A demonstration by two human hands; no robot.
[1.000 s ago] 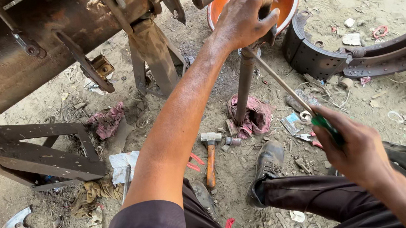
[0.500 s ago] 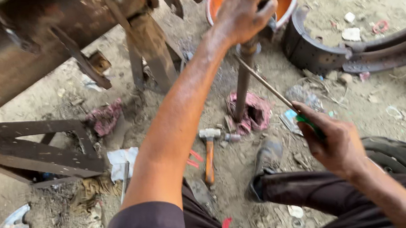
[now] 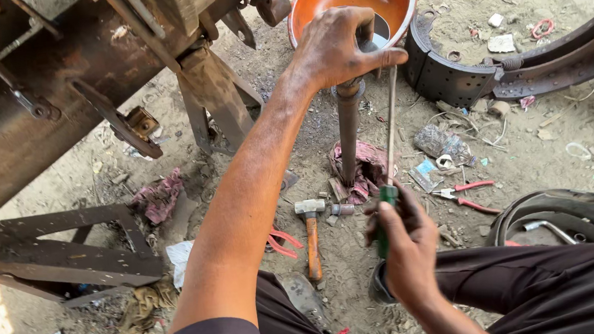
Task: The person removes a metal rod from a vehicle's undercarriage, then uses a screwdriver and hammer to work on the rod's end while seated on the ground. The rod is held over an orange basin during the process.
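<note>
- Screwdriver [image 3: 387, 152]: its green handle is held tight in the right hand [image 3: 408, 250], tip up by the left thumb.
- Rod [image 3: 348, 134]: its top is wrapped by the left hand [image 3: 333, 49]; it stands upright on a pink rag [image 3: 365, 168].
- Both are judged hard, stiff, heavy; best gripped at handle and top.

Single head-worn view, steeply downward, close over dirt ground [image 3: 544, 131]

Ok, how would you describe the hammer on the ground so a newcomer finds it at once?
Start at the orange bowl at the top and follow the upright metal shaft down to the sandy ground. Just left of the shaft's foot, beside the left forearm, lies the hammer. Its grey steel head and orange-brown handle set it apart from the red-handled pliers further right.
</note>
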